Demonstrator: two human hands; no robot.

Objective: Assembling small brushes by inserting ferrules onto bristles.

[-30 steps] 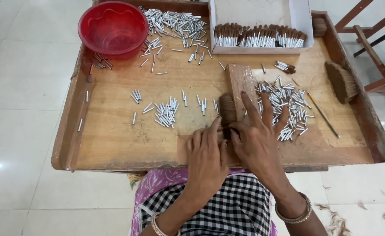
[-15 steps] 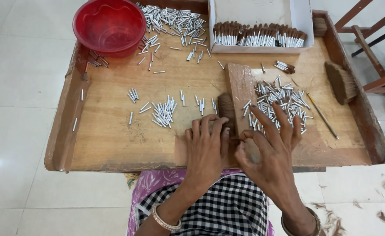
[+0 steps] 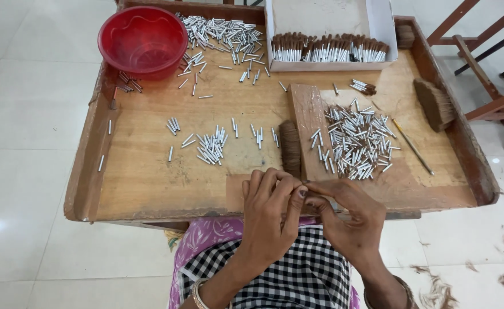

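Note:
My left hand [image 3: 269,213] and my right hand [image 3: 348,218] meet at the front edge of the wooden tray table [image 3: 89,166]. Their fingertips pinch together on a small thin stick [image 3: 305,184], which is barely visible between them. Just beyond the hands lie a dark brown clump of material [image 3: 290,147] and an upright wooden board [image 3: 306,114]. A heap of short white tubes [image 3: 352,143] lies to the right of the board. A smaller scatter of white tubes [image 3: 212,146] lies to its left.
A red bowl [image 3: 143,40] stands at the back left beside another pile of white tubes [image 3: 223,34]. A white box [image 3: 332,66] at the back holds a row of brown-tipped sticks [image 3: 326,51]. A brown brush [image 3: 435,103] and thin rod [image 3: 413,147] lie right. Wooden chair [image 3: 492,86] beyond.
Both hands lay flat on the tray beside the brown clump before. They have since lifted and pulled back to the front edge, and their fingertips have closed together.

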